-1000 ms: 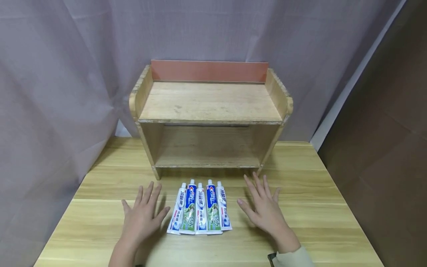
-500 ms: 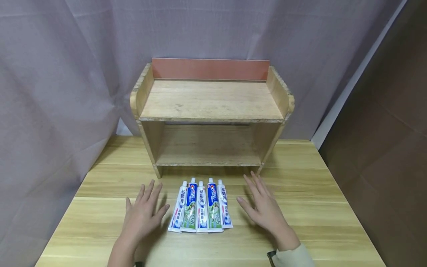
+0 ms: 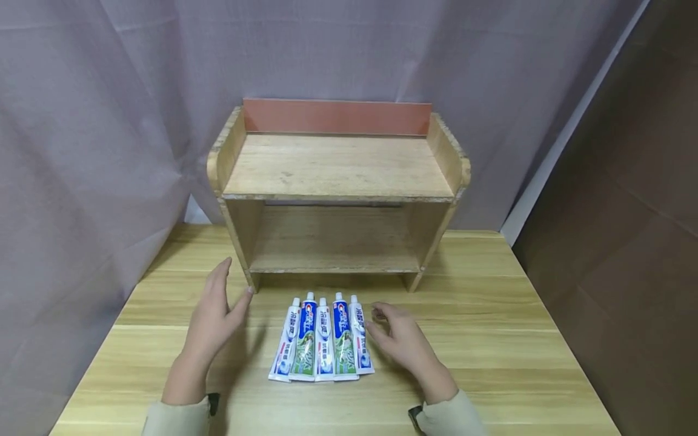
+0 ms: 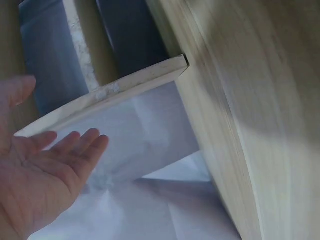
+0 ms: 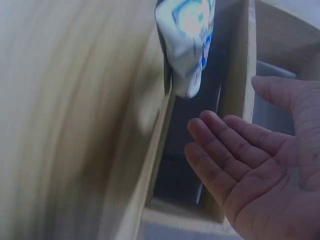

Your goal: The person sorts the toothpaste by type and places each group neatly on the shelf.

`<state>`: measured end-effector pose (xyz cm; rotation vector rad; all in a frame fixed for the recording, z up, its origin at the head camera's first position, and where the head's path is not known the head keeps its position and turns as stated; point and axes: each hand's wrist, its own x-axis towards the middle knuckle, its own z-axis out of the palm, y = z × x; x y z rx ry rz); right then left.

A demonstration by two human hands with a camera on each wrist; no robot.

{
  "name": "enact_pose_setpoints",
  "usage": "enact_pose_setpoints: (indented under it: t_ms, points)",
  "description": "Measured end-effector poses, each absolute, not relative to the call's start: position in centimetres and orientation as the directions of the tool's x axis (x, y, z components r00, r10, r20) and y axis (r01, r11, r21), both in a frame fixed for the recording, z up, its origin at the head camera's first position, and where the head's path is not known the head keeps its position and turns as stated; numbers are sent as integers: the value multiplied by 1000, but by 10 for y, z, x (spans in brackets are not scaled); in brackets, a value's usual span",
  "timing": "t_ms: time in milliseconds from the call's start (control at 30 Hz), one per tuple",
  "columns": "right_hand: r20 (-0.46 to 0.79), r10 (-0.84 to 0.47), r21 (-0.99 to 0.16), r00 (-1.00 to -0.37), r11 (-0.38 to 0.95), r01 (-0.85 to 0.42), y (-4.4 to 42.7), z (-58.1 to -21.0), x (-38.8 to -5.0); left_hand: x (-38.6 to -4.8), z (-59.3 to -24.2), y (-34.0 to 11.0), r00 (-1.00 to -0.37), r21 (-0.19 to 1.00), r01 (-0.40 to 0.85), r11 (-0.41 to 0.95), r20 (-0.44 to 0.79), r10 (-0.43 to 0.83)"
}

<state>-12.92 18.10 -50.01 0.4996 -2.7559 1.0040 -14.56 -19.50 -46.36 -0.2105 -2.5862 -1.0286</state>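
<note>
Several toothpaste tubes lie side by side on the wooden table, caps toward the shelf: white-and-blue tubes such as the middle one (image 3: 324, 342) alternate with blue-and-green ones (image 3: 343, 339). My right hand (image 3: 403, 339) is just right of the rightmost white tube (image 3: 360, 336), thumb and fingers parted and loosely bent; in the right wrist view nothing is between them and that tube (image 5: 187, 45) appears above the fingertips. My left hand (image 3: 209, 318) hovers left of the tubes near the shelf's left leg, fingers extended, thumb apart, holding nothing; the left wrist view shows its bare palm (image 4: 45, 185).
A two-tier wooden shelf (image 3: 338, 166) with a reddish back strip (image 3: 337, 117) stands behind the tubes. The wooden table (image 3: 491, 339) extends to both sides. A grey cloth (image 3: 109, 151) hangs behind and left; a brown panel (image 3: 616, 242) stands at the right.
My right hand has moved left, close to the rightmost tube, its fingers bending. The left hand has lifted and turned, moving forward toward the shelf's left leg. The tubes keep their arrangement.
</note>
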Motion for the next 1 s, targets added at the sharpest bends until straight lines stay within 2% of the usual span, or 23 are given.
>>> enact_pose_setpoints:
  t_ms: [133, 433, 767, 1000]
  points:
    - [188, -242, -631, -952, 713, -306, 169, -505, -130, -160, -462, -192, -928, 670, 258, 696, 372, -14]
    - [4, -148, -689, -989, 716, -111, 154, -510, -135, -187, -444, -189, -910, 745, 348, 569, 415, 13]
    - [-87, -126, -697, -988, 717, -30, 149, -512, -136, -192, -423, -191, -901, 781, 347, 519, 432, -49]
    - [-103, -135, -655, -985, 755, -35, 148, -510, -136, -198, -409, -192, -872, 761, 317, 567, 469, -143]
